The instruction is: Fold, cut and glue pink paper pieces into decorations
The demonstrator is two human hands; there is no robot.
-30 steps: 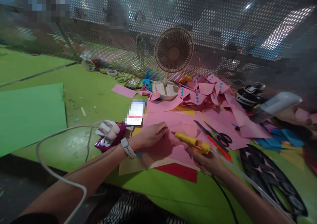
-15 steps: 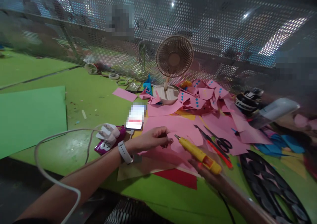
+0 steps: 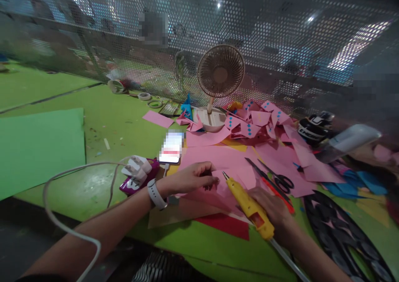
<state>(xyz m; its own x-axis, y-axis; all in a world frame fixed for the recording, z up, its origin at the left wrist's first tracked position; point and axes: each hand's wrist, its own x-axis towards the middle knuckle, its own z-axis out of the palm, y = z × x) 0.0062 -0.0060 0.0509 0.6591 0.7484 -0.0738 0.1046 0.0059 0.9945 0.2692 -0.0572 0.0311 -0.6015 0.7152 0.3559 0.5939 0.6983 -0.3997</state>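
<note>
The right hand [image 3: 271,207] has its fingers wrapped round the yellow glue gun [image 3: 249,205], which slants over the pink paper [image 3: 205,153], its nozzle just beside the left fingertips. The left hand [image 3: 199,177] curls low over that paper; from here I can't tell whether its fingers pinch any of it. Right of the gun lie scissors [image 3: 283,184] and an orange-handled knife [image 3: 274,190]; a phone [image 3: 170,149] lies beyond the left wrist, and a fan [image 3: 220,75] stands behind the paper.
</note>
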